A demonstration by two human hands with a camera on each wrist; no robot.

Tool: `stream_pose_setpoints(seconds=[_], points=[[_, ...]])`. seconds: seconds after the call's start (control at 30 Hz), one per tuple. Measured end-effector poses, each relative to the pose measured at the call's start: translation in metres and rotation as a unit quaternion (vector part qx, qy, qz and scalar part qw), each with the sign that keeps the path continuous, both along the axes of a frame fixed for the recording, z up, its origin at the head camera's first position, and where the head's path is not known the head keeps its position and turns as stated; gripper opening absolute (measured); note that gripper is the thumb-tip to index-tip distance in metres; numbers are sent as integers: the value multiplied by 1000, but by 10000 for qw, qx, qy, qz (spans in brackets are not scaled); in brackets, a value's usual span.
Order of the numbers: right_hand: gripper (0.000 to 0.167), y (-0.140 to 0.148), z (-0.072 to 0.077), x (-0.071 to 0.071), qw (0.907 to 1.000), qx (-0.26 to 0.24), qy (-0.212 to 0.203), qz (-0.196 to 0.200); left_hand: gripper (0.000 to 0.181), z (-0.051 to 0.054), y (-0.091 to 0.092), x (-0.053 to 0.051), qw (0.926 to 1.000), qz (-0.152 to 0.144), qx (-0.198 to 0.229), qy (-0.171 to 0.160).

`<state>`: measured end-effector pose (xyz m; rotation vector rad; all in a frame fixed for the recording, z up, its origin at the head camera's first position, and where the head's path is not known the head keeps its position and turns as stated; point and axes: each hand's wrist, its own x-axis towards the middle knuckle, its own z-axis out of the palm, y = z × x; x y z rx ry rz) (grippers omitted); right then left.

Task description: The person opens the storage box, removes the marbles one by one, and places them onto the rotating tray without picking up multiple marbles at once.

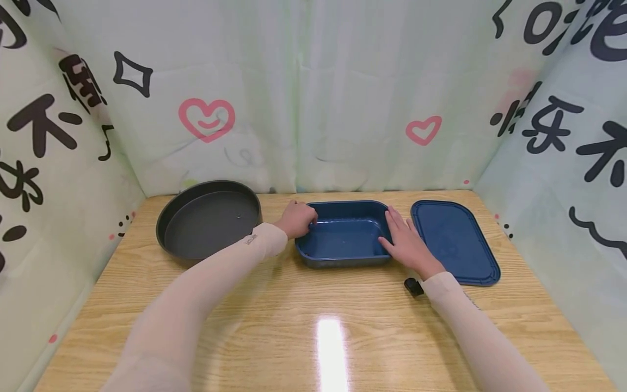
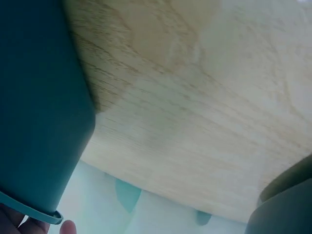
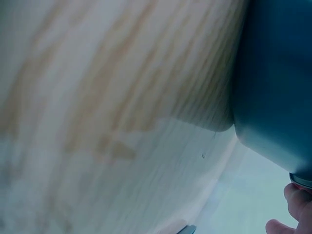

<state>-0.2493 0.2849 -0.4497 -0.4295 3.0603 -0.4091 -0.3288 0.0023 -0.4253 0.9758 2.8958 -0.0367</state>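
Observation:
A deep blue rectangular baking dish [image 1: 346,261] stands upright on the table between the two hands. My left hand [image 1: 296,219] grips its left end, with the fingers curled over the rim. In the left wrist view, fingertips [image 2: 36,226] show beneath the dish's rim, at the lower left. Against the right end of the dish lies my right hand [image 1: 405,242], its fingers fairly straight and touching the rim. The right wrist view shows the side of the dish [image 3: 278,83] and a few fingertips [image 3: 298,202] near its edge.
A round dark grey pan [image 1: 208,223] stands left of the dish, close to the left forearm. To the right, a flat blue lid [image 1: 455,239] lies on the wooden table [image 1: 274,326]. Printed curtains [image 1: 303,120] enclose the back and sides.

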Motion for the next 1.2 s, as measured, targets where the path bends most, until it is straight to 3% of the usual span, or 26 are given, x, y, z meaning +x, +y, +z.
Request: stream_pose_setpoints(seconds=[0.47, 0.9, 1.2], points=[[73, -1, 1, 0, 10000, 49, -10, 5, 16, -6, 9, -3, 9936, -56, -1029, 457], [73, -2, 1, 2, 10000, 31, 1, -36, 21, -6, 12, -2, 9902, -66, -1261, 599], [72, -2, 2, 3, 10000, -4, -6, -66, 21, -7, 12, -3, 9932, -60, -1059, 489]])
